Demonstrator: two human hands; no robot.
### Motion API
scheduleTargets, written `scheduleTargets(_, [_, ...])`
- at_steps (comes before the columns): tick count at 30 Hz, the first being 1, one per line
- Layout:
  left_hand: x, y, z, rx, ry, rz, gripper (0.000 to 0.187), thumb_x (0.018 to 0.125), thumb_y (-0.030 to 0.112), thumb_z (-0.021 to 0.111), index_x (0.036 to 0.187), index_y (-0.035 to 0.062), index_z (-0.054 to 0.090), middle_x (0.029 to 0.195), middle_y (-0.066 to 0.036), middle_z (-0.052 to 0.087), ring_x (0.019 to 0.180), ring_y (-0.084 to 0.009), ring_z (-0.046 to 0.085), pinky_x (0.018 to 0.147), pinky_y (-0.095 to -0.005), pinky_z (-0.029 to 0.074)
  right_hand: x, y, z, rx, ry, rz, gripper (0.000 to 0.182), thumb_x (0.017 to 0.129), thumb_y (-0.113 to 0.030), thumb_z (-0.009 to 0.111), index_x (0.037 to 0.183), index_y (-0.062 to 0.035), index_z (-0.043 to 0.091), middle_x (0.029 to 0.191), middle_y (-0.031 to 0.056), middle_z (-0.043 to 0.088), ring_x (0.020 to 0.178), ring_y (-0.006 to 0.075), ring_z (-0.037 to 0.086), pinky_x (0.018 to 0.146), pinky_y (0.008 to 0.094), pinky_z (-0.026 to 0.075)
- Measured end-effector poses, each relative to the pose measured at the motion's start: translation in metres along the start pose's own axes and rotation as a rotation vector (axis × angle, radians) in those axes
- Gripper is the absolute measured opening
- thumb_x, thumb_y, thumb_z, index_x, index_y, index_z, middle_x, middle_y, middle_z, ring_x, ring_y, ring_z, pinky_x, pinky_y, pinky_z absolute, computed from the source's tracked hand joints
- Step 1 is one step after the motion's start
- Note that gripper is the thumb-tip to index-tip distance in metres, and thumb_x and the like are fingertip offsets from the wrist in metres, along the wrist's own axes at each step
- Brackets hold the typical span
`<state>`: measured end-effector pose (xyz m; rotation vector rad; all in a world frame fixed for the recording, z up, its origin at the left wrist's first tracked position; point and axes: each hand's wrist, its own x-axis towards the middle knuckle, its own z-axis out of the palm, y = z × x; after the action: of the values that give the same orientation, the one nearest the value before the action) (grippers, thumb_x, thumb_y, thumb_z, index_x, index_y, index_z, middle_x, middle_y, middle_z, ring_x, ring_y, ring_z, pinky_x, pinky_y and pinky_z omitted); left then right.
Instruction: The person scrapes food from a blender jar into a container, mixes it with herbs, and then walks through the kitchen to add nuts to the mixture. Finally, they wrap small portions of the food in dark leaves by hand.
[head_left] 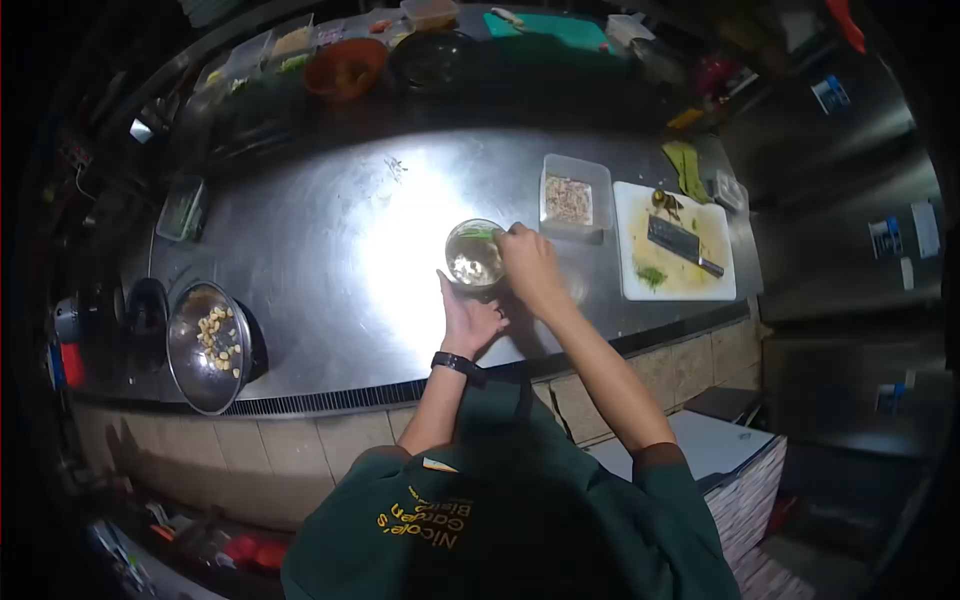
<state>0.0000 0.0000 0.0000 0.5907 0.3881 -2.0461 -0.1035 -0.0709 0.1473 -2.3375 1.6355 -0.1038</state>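
Note:
A small, round, see-through bowl (473, 270) stands in the bright middle of the steel table, with something green and shiny reflections inside. My left hand (472, 320), with a black band on its wrist, cups the bowl's near side, thumb along its left wall. At the bowl's right rim is my right hand (528, 262), its fingers curled together. What those fingers hold, if anything, is hidden by the hand. A clear plastic tub (575, 222) of pale, chopped food is just beyond my right hand.
On the right, a white cutting board (675, 278) carries a cleaver (675, 238) and green scraps. A steel bowl (190, 370) with pale pieces sits at the left front edge. Along the back are an orange bowl (345, 68), a dark bowl (432, 62) and a green board (550, 30).

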Motion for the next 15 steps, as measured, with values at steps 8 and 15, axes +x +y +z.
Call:
scheduleTargets(8, [0.040, 0.048, 0.036, -0.061, 0.097, 0.235, 0.101, 0.080, 0.084, 0.046, 0.149, 0.0111, 0.035, 0.148, -0.016, 0.042, 0.134, -0.0315, 0.042, 0.110, -0.0531, 0.033, 0.055, 0.022, 0.003, 0.049, 0.068, -0.313, 0.020, 0.078, -0.002, 0.060, 0.097, 0.0004, 0.069, 0.098, 0.0207, 0.065, 0.093, 0.0370, 0.066, 0.075, 0.0457, 0.056])
scheduleTargets(15, [0.037, 0.045, 0.060, -0.208, 0.161, 0.298, 0.083, 0.088, 0.068, 0.052, 0.144, 0.0074, 0.040, 0.139, -0.018, 0.049, 0.124, -0.0335, 0.052, 0.102, -0.0554, 0.045, 0.085, 0.036, 0.033, 0.046, -0.047, -0.467, 0.019, 0.079, -0.004, 0.062, 0.094, 0.0015, 0.070, 0.097, 0.0206, 0.065, 0.092, 0.0367, 0.068, 0.072, 0.0447, 0.057])
